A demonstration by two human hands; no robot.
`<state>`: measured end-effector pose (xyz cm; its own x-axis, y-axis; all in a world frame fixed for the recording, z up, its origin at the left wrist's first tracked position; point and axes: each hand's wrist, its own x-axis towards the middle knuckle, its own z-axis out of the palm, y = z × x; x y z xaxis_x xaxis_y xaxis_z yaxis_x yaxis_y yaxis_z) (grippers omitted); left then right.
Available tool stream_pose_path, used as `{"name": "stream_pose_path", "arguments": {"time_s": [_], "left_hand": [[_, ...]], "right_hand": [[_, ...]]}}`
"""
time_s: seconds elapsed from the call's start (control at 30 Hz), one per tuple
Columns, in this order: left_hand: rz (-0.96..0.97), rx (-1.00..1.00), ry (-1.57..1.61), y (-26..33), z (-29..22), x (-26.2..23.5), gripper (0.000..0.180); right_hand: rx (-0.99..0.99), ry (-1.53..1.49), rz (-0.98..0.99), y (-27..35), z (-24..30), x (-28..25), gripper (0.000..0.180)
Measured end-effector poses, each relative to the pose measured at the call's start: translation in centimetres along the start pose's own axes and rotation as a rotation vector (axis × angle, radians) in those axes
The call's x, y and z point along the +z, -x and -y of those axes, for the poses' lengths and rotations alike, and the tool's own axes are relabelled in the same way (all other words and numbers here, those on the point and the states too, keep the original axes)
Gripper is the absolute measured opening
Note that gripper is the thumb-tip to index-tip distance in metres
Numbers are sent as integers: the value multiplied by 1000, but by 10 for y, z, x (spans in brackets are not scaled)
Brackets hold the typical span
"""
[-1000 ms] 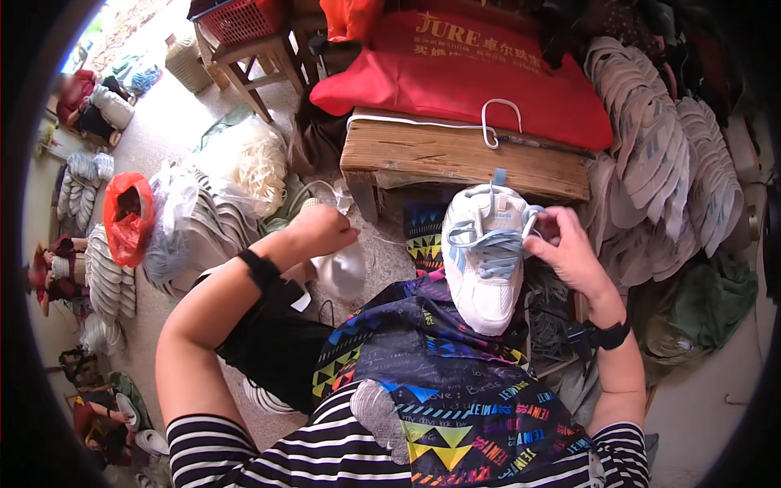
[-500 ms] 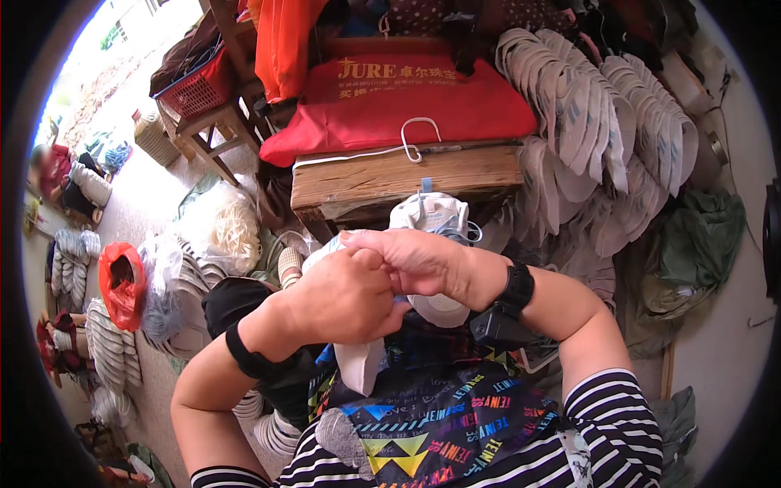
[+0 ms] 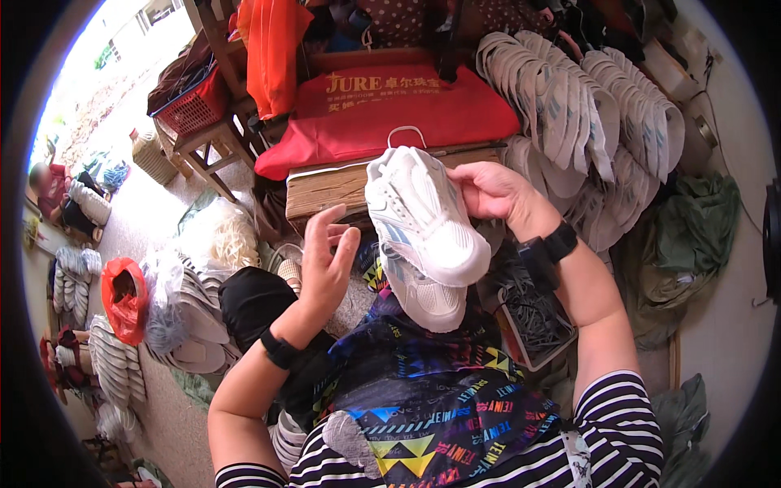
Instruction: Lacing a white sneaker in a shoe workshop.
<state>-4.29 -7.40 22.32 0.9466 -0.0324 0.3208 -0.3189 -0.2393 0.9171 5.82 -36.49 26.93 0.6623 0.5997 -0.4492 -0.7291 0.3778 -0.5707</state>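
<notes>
A white shoe upper (image 3: 423,215) with pale blue stripes is held up in front of me, its toe pointing down toward my lap. Its right edge is between the thumb and fingers of my right hand (image 3: 492,191); some of those fingers are hidden behind it. Beneath it shows a second white upper (image 3: 425,301), its toe above my patterned apron (image 3: 439,390). To the left of both, my left hand (image 3: 329,259) is raised with its fingers apart, holding nothing.
Ahead stands a wooden bench (image 3: 325,195) with a red cloth bag (image 3: 382,114) over it. Stacked white uppers (image 3: 561,98) hang at the right. A tray of dark laces (image 3: 533,317) lies beside my right forearm. More bundles (image 3: 191,301) stand left; another person (image 3: 61,191) sits far left.
My hands were together over a white piece; now they are apart. The right has moved right and holds the upper up, while the left has moved left and opened. The lace tray has come into view.
</notes>
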Motion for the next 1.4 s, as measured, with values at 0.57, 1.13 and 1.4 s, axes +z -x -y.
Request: {"name": "stream_pose_path", "arguments": {"time_s": [0.57,1.13,1.4], "left_hand": [[168,-167,-85,-36,-21,66,100],[516,-395,397,-41,-2,55,75],[455,-339,291,-34,40,70,75]], "right_hand": [[-8,679,-432,58,-42,-8,31],[-667,891,-406,-16,-65,-8,57],[-672,962,-508,-27,-85,-32,56]]}}
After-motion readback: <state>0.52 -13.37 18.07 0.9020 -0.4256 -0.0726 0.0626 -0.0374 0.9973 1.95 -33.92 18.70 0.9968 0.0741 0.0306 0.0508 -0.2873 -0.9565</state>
